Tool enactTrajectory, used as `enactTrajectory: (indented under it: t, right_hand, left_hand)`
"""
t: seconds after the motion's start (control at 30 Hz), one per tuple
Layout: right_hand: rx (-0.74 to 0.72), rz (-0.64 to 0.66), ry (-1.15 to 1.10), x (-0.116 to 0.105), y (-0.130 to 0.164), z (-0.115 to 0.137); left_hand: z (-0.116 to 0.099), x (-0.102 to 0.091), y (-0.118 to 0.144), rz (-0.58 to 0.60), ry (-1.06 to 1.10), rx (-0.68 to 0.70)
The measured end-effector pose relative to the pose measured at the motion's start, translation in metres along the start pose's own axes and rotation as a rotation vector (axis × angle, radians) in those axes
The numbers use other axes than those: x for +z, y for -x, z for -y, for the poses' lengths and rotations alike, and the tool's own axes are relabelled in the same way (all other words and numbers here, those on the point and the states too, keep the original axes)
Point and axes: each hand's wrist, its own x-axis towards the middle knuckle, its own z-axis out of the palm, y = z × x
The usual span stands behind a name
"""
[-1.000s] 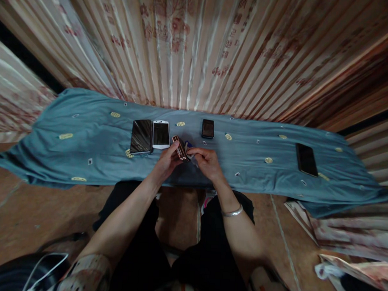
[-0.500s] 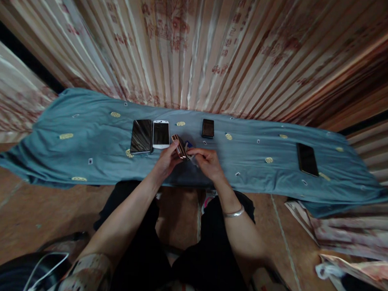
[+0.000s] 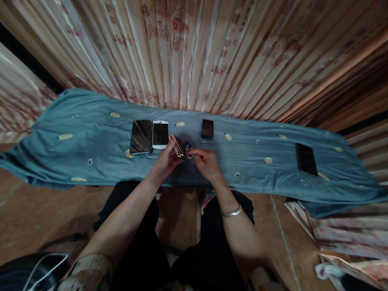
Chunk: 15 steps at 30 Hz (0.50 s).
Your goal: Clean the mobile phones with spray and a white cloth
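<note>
My left hand [image 3: 166, 161] is closed round a gold-edged phone [image 3: 178, 147], tilted on edge above the cloth-covered table. Its thumb lies along the near-left edge. Against the far right side of the phone, my right hand [image 3: 207, 162] is closed, pinching a small pale cloth-like piece [image 3: 190, 154] between thumb and forefinger. A small blue thing [image 3: 188, 144] shows just beyond these fingertips; its kind is too small to tell. Left of my hands, a white phone [image 3: 160, 134] lies flat beside a larger dark tablet-like device [image 3: 141, 136].
A small black case-like object [image 3: 207, 129] lies beyond my right hand, and a black phone [image 3: 306, 159] far right. The blue patterned cloth [image 3: 244, 160] covers the long table. A pleated curtain [image 3: 197, 48] hangs behind it. My knees are under the near edge.
The gold-edged phone has tilted and shifted slightly left in my left hand. The pale piece hanging below my right fingers has drawn up close to the phone's side.
</note>
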Motion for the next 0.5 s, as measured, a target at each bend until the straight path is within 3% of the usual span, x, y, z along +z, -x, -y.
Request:
enactTrajectory:
  t: [0.27, 0.5]
  right_hand:
    - [-0.007, 0.013, -0.186, 0.0, 0.001, 0.002]
    - [0.023, -0.034, -0.172, 0.005, -0.003, -0.002]
  left_hand:
    - [0.003, 0.0, -0.002, 0.007, 0.0, 0.007]
    - [0.011, 0.0, 0.0, 0.058, -0.034, -0.032]
